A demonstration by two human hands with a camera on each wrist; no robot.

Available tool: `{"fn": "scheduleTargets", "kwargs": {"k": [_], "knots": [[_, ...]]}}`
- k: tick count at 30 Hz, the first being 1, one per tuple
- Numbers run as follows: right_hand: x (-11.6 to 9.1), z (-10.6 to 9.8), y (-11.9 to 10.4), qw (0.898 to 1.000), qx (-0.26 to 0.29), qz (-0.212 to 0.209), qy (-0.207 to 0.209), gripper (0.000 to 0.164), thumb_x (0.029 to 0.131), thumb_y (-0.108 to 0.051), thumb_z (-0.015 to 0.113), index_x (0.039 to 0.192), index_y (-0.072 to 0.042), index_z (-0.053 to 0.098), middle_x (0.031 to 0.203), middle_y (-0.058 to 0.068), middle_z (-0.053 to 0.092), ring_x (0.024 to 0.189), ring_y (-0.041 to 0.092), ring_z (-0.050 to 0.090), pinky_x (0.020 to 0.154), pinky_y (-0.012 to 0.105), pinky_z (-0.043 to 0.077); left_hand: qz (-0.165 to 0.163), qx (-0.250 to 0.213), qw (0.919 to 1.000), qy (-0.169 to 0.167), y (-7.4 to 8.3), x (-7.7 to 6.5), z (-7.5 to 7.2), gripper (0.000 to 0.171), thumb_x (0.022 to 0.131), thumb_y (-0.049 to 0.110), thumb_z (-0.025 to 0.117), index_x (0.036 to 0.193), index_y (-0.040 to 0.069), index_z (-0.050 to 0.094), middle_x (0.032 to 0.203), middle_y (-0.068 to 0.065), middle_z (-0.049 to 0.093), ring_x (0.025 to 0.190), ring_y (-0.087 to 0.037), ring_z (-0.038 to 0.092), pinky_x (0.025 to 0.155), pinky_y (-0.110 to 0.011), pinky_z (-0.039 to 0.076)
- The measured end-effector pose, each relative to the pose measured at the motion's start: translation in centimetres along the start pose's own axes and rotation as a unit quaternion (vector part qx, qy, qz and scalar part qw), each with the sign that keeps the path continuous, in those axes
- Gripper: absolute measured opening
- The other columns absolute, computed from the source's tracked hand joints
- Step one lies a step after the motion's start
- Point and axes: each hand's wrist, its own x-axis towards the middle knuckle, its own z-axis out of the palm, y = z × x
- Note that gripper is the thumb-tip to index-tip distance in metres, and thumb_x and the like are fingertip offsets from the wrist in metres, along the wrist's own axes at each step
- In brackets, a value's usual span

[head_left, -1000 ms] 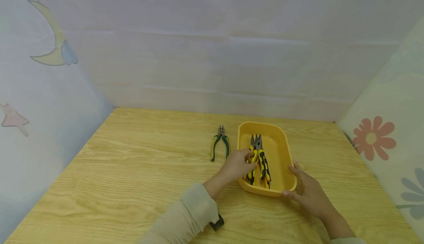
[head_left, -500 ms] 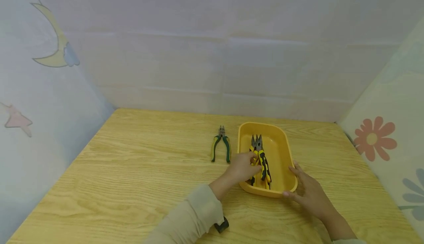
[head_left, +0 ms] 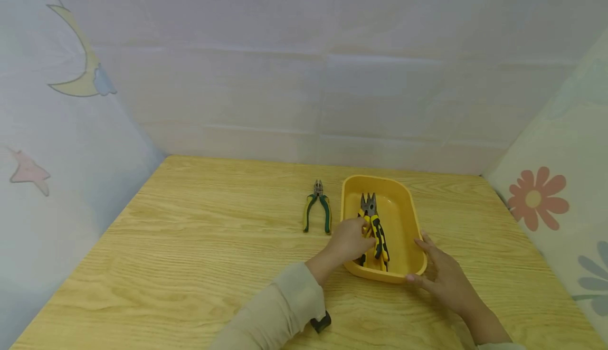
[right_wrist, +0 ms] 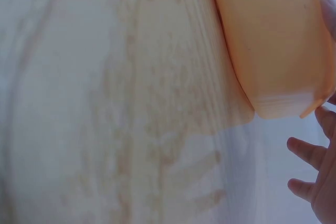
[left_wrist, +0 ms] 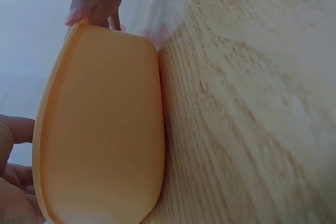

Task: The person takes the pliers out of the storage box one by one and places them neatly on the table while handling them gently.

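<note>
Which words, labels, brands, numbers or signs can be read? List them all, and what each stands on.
None: nothing readable in any view.
Green-handled pliers and yellow-and-black pliers: too small to tell whether they bear markings.
Yellow tray: no lettering on the parts that show.
Walls: pictures, such as a moon and a red flower, no text.
</note>
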Motion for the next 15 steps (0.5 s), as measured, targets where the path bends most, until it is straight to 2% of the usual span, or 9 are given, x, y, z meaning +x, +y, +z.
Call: {"fn": "scheduleTargets", "kwargs": {"k": [2,4,8,11,15], "knots": [[0.0,0.0,0.0,1.0,-0.001,0.002,-0.002,0.074,0.072,-0.029,0.068,0.131,-0.006,0.031,0.139,0.021,0.016,0.115,0.049,0.024,0.082,0.063,0.022,-0.011,0.003,0.9999,-0.003,0.1,0.1,0.1,0.036,0.079,0.016,0.059,0.112,0.002,0.054,0.062,0.0,0.052,0.035,-0.006,0.03,0.034,-0.017,0.028],[0.0,0.0,0.0,1.0,0.0,0.002,-0.002,0.074,0.072,-0.029,0.068,0.132,-0.005,0.031,0.139,0.021,0.016,0.115,0.049,0.024,0.082,0.063,0.022,-0.021,0.016,0.9996,-0.006,0.2,0.3,0.2,0.036,0.078,0.013,0.059,0.112,0.002,0.054,0.064,-0.002,0.054,0.034,-0.007,0.027,0.033,-0.017,0.026],[0.0,0.0,0.1,1.0,0.0,0.0,-0.001,0.074,0.073,-0.028,0.068,0.132,-0.005,0.031,0.139,0.02,0.015,0.115,0.049,0.024,0.082,0.063,0.022,-0.034,0.052,0.9981,-0.005,0.4,0.6,0.4,0.028,0.076,0.01,0.059,0.103,0.003,0.057,0.073,-0.002,0.053,0.041,-0.009,0.035,0.037,-0.019,0.031],[0.0,0.1,0.1,1.0,-0.002,-0.002,0.001,0.074,0.072,-0.028,0.068,0.132,-0.006,0.031,0.139,0.02,0.015,0.115,0.049,0.024,0.081,0.063,0.022,-0.045,0.071,0.9964,-0.006,0.5,0.9,0.5,0.015,0.075,0.009,0.06,0.09,0.004,0.059,0.065,-0.001,0.048,0.045,-0.011,0.04,0.038,-0.02,0.033],[0.0,0.1,0.0,1.0,0.002,-0.004,0.001,0.073,0.072,-0.027,0.069,0.132,-0.006,0.031,0.139,0.019,0.015,0.115,0.05,0.024,0.081,0.064,0.022,-0.055,0.088,0.9945,-0.008,0.7,1.2,0.5,0.005,0.076,0.01,0.06,0.076,0.006,0.056,0.059,-0.001,0.046,0.043,-0.011,0.041,0.037,-0.02,0.033]]}}
